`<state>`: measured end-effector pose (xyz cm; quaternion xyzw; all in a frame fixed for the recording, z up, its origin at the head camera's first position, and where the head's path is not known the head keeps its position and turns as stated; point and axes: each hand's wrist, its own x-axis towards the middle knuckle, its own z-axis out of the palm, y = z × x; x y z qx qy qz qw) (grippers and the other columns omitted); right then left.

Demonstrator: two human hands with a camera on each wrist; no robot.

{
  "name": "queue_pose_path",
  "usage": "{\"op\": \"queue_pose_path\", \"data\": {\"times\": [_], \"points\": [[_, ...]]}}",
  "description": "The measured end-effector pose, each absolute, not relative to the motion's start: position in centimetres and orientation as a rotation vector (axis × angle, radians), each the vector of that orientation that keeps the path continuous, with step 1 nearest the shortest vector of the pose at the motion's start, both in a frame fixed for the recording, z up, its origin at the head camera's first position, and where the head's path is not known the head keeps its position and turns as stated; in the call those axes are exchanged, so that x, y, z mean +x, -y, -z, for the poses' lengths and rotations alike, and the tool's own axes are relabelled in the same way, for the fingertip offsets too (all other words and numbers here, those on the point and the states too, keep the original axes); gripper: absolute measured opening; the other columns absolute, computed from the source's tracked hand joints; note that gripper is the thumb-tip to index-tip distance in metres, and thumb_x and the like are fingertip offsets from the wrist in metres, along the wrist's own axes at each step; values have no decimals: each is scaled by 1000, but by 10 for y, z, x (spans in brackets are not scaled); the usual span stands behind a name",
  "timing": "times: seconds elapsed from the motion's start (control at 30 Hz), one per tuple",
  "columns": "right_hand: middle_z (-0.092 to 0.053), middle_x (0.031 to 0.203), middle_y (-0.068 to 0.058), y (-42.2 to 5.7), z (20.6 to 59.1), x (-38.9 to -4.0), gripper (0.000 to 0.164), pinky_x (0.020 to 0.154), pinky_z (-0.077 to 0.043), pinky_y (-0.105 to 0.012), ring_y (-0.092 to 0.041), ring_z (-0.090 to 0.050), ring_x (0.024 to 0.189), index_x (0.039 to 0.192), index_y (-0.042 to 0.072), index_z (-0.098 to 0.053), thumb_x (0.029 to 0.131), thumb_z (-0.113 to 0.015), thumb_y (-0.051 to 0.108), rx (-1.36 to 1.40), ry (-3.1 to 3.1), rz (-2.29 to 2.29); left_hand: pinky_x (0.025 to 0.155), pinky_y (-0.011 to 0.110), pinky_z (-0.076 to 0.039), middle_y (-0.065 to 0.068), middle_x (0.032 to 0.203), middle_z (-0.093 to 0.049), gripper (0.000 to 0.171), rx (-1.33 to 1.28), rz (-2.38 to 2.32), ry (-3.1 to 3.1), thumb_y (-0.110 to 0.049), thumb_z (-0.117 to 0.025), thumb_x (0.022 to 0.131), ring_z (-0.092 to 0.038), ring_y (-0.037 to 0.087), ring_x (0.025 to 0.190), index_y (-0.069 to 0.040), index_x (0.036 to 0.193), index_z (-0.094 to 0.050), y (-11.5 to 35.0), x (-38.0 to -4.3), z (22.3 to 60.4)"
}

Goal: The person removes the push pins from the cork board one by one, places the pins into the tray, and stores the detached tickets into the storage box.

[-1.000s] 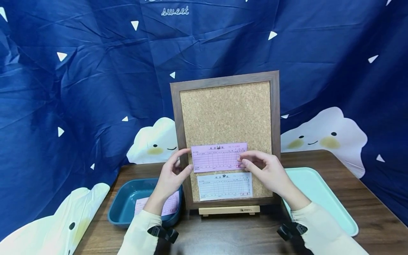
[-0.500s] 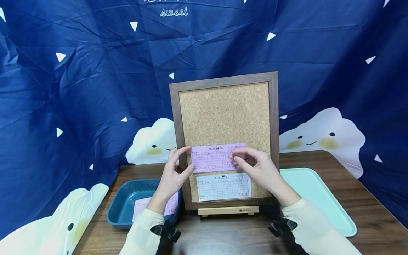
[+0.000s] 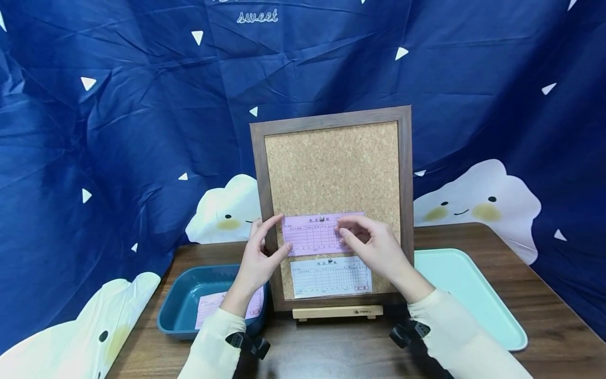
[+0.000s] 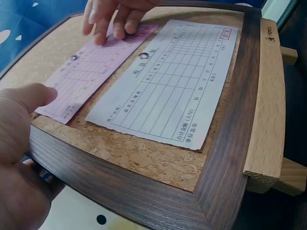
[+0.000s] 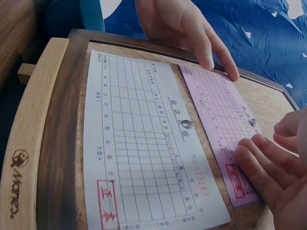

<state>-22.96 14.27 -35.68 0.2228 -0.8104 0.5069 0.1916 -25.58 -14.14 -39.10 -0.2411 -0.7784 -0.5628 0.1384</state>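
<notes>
Pink slip (image 3: 307, 239) lies partly under the right fingers (image 5: 256, 167).

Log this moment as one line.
left hand: at left end of pink slip | right hand: over its right part | white slip: below pink slip | both slips: pinned to corkboard

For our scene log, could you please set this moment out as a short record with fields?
Board: framed cork board, light wooden stand at its foot
Upper paper: pink slip, pinned near its top edge
Lower paper: white slip, likewise pinned
Left hand: thumb and index finger spread at the pink slip's left edge
Right hand: over the pink slip's right part
Containers: blue tub holding another pink slip; mint tray
</notes>
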Motion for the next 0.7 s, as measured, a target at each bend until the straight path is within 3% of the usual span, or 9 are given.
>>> {"op": "queue_pose_path", "data": {"times": [0.13,0.3,0.5,0.7], "points": [[-81,108,-12,-139,354,-231,23,72,-60,-21,-10,-73,80,124,3,-76,101,-72,5,580,2282,-1366,51,23,-35,20,143,-38,64,-713,1611,2218,-6,-77,98,-46,11,67,-16,157,-55,140,-257,393],[-81,102,-10,-137,353,-233,22,69,-59,-21,-9,-71,76,123,4,-77,101,-74,8,547,2282,-1384,55,23,-38,16,140,-39,63,-729,1622,2181,-5,-76,99,-53,14,76,-16,157,-55,138,-258,396],[-80,101,-12,-133,352,-235,23,68,-62,-23,-13,-73,76,123,2,-76,101,-74,7,558,2272,-1420,78,25,-41,18,141,-41,60,-719,1566,2161,-4,-77,98,-51,22,108,-14,154,-59,137,-257,398],[-79,98,-11,-129,350,-236,22,67,-60,-22,-10,-71,74,123,1,-75,101,-72,5,559,2271,-1413,82,27,-40,19,146,-41,59,-743,1538,2151,-5,-76,98,-48,25,116,-15,154,-59,135,-259,399]]}}
